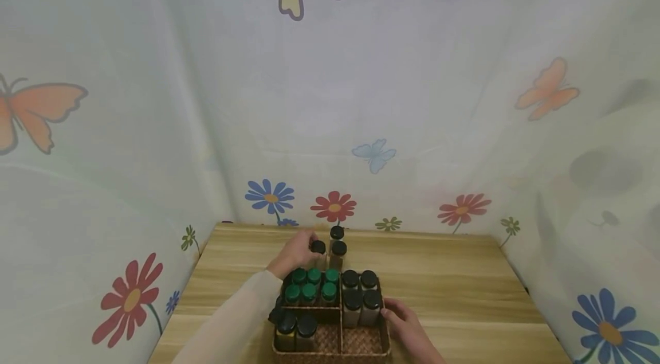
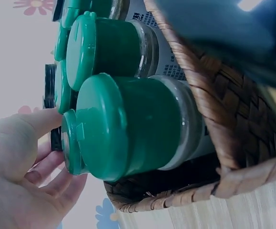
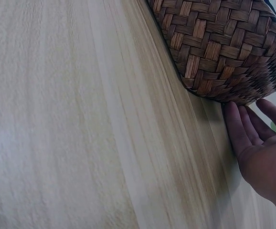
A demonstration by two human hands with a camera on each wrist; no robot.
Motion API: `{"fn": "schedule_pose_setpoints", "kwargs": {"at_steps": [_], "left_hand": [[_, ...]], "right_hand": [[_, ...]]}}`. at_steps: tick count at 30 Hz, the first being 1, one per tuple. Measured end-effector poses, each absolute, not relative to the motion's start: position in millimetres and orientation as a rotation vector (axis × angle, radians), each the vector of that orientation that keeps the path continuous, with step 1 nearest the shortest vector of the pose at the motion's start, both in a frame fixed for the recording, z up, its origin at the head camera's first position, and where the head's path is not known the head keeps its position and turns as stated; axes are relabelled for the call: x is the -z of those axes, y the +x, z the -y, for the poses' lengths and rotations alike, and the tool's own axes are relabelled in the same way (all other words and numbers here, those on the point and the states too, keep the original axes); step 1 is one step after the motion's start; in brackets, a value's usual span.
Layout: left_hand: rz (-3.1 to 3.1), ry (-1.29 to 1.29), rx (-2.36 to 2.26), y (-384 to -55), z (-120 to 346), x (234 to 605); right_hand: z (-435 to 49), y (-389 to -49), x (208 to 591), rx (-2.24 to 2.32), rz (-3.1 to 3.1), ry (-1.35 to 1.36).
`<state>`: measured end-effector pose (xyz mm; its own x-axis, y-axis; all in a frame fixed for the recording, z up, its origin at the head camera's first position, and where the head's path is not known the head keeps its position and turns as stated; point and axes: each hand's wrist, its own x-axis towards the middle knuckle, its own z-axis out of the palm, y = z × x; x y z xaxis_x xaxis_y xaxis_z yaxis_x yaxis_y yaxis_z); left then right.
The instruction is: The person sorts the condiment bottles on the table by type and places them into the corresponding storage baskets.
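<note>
My left hand (image 1: 301, 250) reaches past the basket's back left corner and grips a black-capped spice jar (image 1: 318, 247) on the table behind it. Green-capped jars (image 2: 123, 126) largely cover that jar in the left wrist view. Two more black-capped jars (image 1: 337, 249) stand just to its right. My right hand (image 1: 407, 327) rests at the right side of the woven basket (image 3: 224, 52), its extended fingers touching the lower wall. Inside the basket, several black-capped jars (image 1: 361, 298) fill the back right, and the green-capped ones sit at the back left.
Two dark-capped jars (image 1: 296, 329) stand in the basket's front left compartment, beside bare woven floor. Woven dividers (image 1: 340, 318) split the basket. The wooden table (image 1: 443, 272) meets a floral-printed cloth (image 1: 412, 198) at its back edge.
</note>
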<state>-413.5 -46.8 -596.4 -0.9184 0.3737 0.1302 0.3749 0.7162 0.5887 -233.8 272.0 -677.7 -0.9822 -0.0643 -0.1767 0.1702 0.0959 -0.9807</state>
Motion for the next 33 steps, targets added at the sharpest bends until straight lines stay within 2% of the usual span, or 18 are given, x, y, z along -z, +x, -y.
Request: {"fn": "schedule_pose_setpoints", "kwargs": {"at_steps": [11,19,33], "left_hand": [[2.875,-0.565,1.051,-409,57,572],[2.648,-0.754,1.052,-407,68,538],[2.585,-1.103,1.046,-364,68,493]], "right_hand": [[-270,-233,677,2.001,-2.196,0.117],[-272,-233,678,2.005,-2.21,0.061],[-273,-233,680,2.013,-2.213,0.055]]}}
